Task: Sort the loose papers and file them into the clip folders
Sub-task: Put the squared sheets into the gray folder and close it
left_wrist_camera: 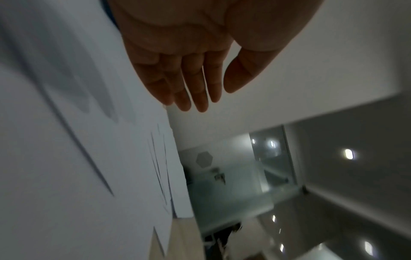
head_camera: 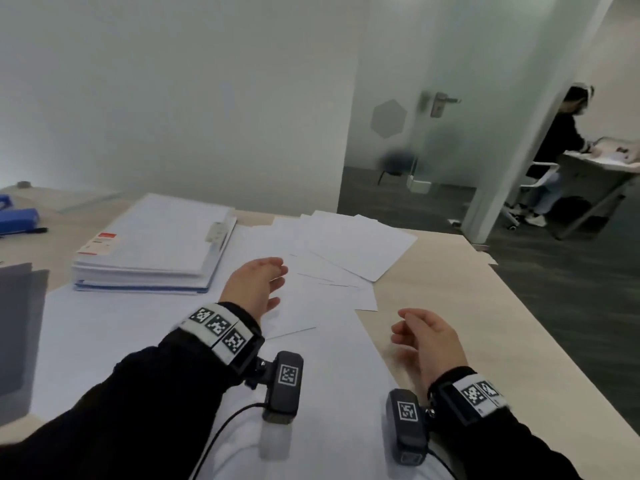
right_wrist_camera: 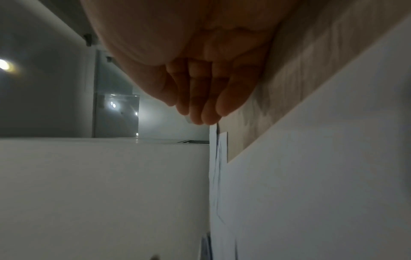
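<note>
White loose papers (head_camera: 349, 247) overlap so much on the pale wood worktop (head_camera: 485, 306) that their count cannot be told; more sheets run under both forearms and off the near edge. One clip folder (head_camera: 152, 247) shows, stacked thick, at the far left, its clip blurred. Two hands hover over the sheets: the left hand (head_camera: 254, 284) with fingers (left_wrist_camera: 195, 82) straight and together, holding nothing; the right hand (head_camera: 427, 336) with fingers (right_wrist_camera: 200, 95) loosely bent, empty. One blue object (head_camera: 17, 216) is cut off by the left edge.
</note>
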The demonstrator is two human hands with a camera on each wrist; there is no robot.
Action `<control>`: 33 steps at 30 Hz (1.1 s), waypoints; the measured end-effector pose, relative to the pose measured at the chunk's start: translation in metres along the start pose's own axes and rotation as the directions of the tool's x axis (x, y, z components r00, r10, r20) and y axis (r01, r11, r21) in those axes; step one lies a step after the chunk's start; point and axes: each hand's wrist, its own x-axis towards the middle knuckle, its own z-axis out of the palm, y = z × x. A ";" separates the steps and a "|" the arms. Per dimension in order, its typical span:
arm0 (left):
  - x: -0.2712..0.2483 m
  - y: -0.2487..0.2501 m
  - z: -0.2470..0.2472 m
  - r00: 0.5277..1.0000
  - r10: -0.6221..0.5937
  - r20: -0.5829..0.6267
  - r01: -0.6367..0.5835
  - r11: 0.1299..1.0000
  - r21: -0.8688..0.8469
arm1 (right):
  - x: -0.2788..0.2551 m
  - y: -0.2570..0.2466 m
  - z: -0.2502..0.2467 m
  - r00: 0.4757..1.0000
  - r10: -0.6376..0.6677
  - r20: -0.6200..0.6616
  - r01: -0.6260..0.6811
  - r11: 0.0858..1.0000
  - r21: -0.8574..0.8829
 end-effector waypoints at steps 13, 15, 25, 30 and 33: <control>0.096 -0.023 0.135 0.931 -0.201 0.305 -0.355 -0.293 0.888 | 0.010 -0.001 -0.004 0.995 -0.056 0.087 0.054 0.998 0.024; 0.100 -0.033 0.143 0.933 -0.255 0.253 -0.333 -0.351 0.875 | 0.011 -0.001 -0.005 0.994 -0.050 0.097 0.046 0.998 0.041; 0.052 -0.040 0.144 0.899 -0.370 0.237 -0.370 -0.348 0.861 | 0.016 0.000 -0.017 0.991 -0.125 -0.050 0.126 0.992 0.023; 0.002 -0.052 0.138 0.855 -0.384 0.349 -0.472 -0.295 0.831 | 0.012 -0.003 -0.040 0.965 -0.169 -0.202 0.171 0.985 -0.007; -0.026 -0.054 0.137 0.821 -0.399 0.409 -0.529 -0.261 0.807 | 0.001 -0.006 -0.060 0.953 -0.183 -0.241 0.177 0.983 -0.045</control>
